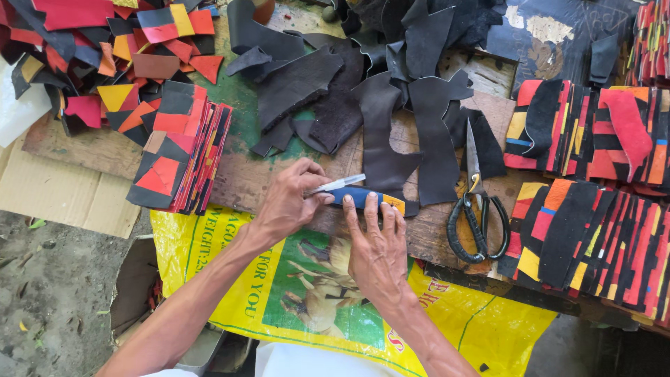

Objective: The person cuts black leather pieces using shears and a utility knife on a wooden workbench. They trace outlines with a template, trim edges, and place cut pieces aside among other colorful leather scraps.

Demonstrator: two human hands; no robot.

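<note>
- The left hand has its grip closed on a slim white pen, tip laid on a blue and orange leather piece.
- The right hand lies flat, fingers spread, pinning that piece to the worn wooden desk; it grips nothing.
- Matte black leather cutouts lie just behind.
- Black-handled scissors rest to the right, near stacked patchwork panels.
- Another stack sits left, loose scraps beyond.
- A glossy yellow sack hangs below.
</note>
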